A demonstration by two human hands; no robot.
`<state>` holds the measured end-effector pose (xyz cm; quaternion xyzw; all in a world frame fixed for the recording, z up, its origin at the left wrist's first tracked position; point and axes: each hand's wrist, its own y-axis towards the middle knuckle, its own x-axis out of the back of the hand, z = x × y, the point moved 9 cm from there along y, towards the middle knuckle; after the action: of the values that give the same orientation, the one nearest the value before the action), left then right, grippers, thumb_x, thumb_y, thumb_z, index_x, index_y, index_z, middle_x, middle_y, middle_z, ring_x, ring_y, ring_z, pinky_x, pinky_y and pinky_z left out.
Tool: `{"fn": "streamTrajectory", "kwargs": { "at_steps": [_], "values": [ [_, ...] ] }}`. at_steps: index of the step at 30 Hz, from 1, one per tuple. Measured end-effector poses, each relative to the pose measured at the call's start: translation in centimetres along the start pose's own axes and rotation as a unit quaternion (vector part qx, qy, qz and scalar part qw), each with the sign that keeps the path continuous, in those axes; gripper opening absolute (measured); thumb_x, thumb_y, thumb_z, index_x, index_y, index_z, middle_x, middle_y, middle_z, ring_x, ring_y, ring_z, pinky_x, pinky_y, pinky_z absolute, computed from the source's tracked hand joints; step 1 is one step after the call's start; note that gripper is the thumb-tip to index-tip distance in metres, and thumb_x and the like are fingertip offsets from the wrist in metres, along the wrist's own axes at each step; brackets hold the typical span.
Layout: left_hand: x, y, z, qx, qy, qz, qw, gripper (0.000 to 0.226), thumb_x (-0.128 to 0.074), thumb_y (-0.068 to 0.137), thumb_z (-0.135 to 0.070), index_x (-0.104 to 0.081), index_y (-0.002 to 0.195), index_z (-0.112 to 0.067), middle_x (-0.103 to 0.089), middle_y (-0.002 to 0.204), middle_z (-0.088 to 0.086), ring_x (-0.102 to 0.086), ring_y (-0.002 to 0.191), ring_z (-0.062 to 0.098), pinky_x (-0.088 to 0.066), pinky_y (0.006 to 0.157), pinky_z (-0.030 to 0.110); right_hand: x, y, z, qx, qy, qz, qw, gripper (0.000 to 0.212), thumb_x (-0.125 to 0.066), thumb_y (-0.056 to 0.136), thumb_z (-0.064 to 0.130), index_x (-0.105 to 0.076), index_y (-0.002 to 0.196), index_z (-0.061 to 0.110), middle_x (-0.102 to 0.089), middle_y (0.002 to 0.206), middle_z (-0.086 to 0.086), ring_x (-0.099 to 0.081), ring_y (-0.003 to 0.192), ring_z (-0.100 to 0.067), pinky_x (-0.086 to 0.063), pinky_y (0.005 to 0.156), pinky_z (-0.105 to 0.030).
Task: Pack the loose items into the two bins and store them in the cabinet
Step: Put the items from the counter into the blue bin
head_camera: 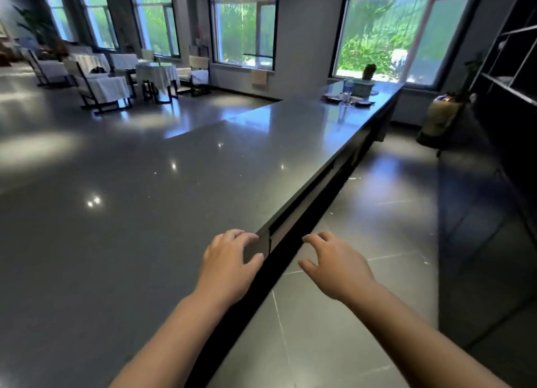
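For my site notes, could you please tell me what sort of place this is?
Probably a restaurant or café dining room: tables with white cloths and chairs by large windows, seen from behind a long dark counter that carries dishes at its far end.

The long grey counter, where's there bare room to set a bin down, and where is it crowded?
The glossy grey stone counter is bare from its near edge by the hands up to the far end. Only that window end is crowded, with a pale green bin, dark plates and a clear bottle.
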<state>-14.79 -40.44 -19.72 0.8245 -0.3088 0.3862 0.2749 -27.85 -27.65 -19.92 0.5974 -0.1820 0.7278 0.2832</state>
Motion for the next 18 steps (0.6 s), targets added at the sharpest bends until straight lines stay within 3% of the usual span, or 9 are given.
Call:
{"fn": "streamTrajectory", "kwargs": {
  "at_steps": [10,18],
  "values": [
    [-10.3,16.8,-6.2,-0.11,-0.011,0.087,0.99,0.041,-0.053,0.09,-0.037,-0.05,0.131,-0.032,-0.046,0.137,-0.011,-0.036,0.13,0.012,-0.026,0.104,0.028,1.0,10.9,-11.9,-0.134,-0.032,-0.018,0.99,0.051,-0.044,0.093,0.05,-0.037,0.141,0.032,-0.044,0.139,0.002,-0.043,0.124,-0.022,-0.044,0.092,-0.035],
    [-17.1,27.9,-9.0,-0.144,-0.015,0.144,0.979,0.048,-0.052,0.09,-0.039,-0.043,0.137,-0.031,-0.045,0.14,-0.01,-0.036,0.131,0.014,-0.028,0.106,0.029,1.0,17.3,-20.0,-0.224,-0.04,-0.009,0.974,0.053,-0.04,0.094,0.05,-0.035,0.143,0.03,-0.044,0.141,0.003,-0.042,0.126,-0.021,-0.039,0.097,-0.034]
  ]
}}
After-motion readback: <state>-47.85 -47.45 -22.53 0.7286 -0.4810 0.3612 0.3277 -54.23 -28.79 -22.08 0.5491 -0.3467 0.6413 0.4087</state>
